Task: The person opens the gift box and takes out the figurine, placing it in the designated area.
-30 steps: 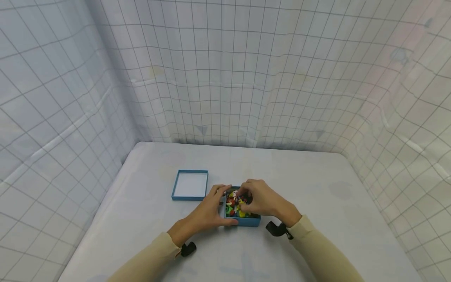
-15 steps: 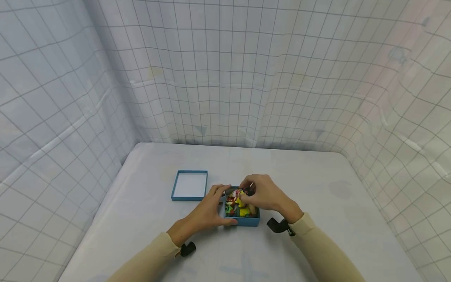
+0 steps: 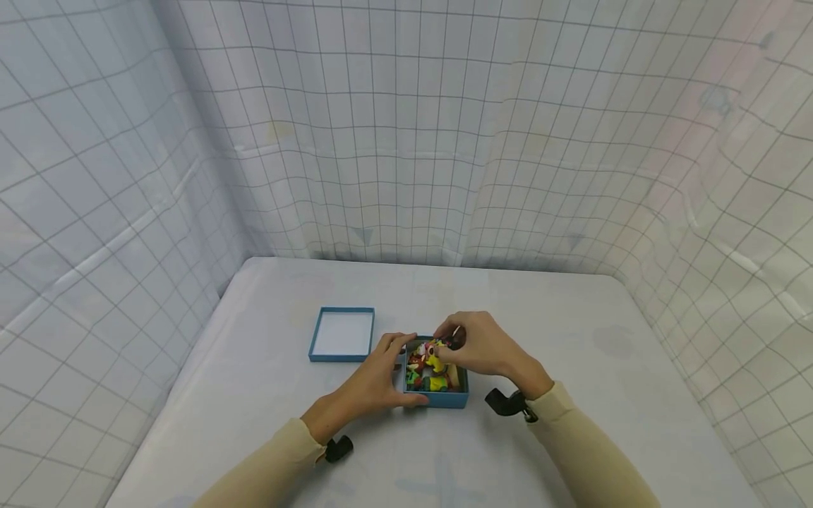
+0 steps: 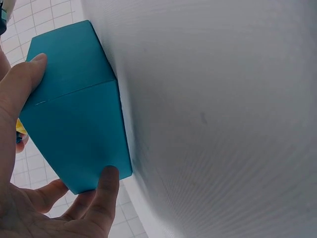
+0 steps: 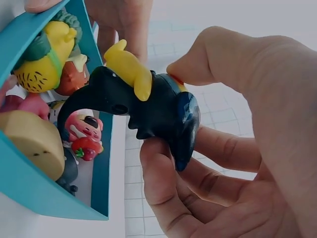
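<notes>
A blue-teal open box (image 3: 447, 401) filled with small toy figures stands on the table. My left hand (image 3: 375, 379) grips its left side, thumb at the front wall; in the left wrist view, fingertips press the box's teal side (image 4: 74, 134). My right hand (image 3: 484, 347) is over the box's right part, pinching a toy figurine (image 5: 153, 106) between thumb and fingers. It is black with a long curved part and carries a small yellow figure (image 5: 130, 73). Inside the box lie a yellow-and-green figure (image 5: 39, 69), a pink figure with a strawberry (image 5: 85, 141) and a beige rounded piece (image 5: 32, 144).
A shallow square lid (image 3: 343, 358), white inside with a blue rim, lies left of and behind the box. White grid-patterned curtains (image 3: 394, 141) enclose the back and sides of the white-covered table (image 3: 546, 317).
My right hand has risen slightly and shifted right, lifting the figurine out from among the others. More of the box's contents show. My left hand has stayed on the box.
</notes>
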The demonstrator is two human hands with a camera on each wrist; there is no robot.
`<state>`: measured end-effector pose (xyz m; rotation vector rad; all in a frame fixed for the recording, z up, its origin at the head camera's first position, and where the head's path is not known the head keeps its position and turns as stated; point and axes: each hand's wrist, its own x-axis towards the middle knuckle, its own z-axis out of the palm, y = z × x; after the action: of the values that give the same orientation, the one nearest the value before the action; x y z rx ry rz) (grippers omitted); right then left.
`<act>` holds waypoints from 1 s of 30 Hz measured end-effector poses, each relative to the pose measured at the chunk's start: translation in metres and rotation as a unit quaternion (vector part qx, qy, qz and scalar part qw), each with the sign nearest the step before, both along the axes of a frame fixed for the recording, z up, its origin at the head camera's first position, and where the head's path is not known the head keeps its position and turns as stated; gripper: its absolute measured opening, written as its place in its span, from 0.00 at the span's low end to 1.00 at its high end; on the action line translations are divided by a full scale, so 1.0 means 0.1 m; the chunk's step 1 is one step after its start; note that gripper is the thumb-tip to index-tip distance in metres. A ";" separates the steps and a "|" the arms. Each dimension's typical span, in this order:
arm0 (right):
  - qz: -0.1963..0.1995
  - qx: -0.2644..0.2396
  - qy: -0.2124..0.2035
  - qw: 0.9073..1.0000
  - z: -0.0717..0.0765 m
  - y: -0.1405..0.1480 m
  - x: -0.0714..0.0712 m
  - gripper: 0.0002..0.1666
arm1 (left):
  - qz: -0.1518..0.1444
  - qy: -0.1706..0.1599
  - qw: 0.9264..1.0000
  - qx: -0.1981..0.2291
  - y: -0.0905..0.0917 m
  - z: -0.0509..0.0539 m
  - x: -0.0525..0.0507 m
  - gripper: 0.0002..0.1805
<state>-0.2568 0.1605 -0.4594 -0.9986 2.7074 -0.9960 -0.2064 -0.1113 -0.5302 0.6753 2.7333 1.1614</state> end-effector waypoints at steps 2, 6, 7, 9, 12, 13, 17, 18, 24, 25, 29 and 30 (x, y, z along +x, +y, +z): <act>0.000 -0.001 -0.003 1.000 0.01 0.02 0.00 0.16 | -0.001 0.000 1.000 0.001 0.00 0.00 0.00 0.66; 0.000 -0.006 -0.001 1.000 0.05 0.05 -0.01 0.14 | 0.003 -0.001 1.000 0.004 0.00 -0.02 -0.01 0.66; 0.001 -0.007 0.001 1.000 0.05 0.06 -0.01 0.14 | 0.003 -0.002 1.000 0.005 0.00 -0.02 -0.01 0.66; 0.002 -0.009 0.005 1.000 0.07 0.08 -0.01 0.14 | 0.005 -0.005 1.000 0.007 0.00 -0.02 -0.01 0.66; 0.004 -0.011 0.009 1.000 0.09 0.10 -0.01 0.15 | 0.003 -0.009 1.000 0.010 0.00 -0.03 -0.01 0.67; 0.005 -0.012 0.011 1.000 0.10 0.11 -0.01 0.15 | 0.003 -0.009 1.000 0.010 0.00 -0.03 -0.01 0.67; 0.005 -0.017 0.020 1.000 0.11 0.13 0.00 0.16 | 0.001 -0.006 1.000 0.010 0.00 -0.03 -0.01 0.67; 0.005 -0.019 0.022 1.000 0.12 0.14 0.00 0.16 | 0.001 -0.006 1.000 0.011 -0.01 -0.03 0.00 0.67; 0.004 -0.030 0.034 0.999 0.11 0.22 -0.02 0.16 | 0.002 -0.009 1.000 0.012 0.00 -0.02 0.01 0.67; 0.005 -0.031 0.036 0.999 0.11 0.23 -0.02 0.17 | 0.003 -0.008 1.000 0.012 0.00 -0.02 0.01 0.67; 0.007 -0.033 0.043 0.999 0.12 0.27 -0.03 0.19 | 0.007 -0.007 1.000 0.010 0.01 -0.03 0.01 0.67; 0.008 -0.033 0.045 0.998 0.13 0.29 -0.04 0.20 | 0.008 -0.007 1.000 0.009 0.01 -0.03 0.01 0.67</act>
<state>-0.2605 0.1892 -0.4468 -1.1006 2.7497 -1.0686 -0.2058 -0.1102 -0.5331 0.6460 2.7246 1.1917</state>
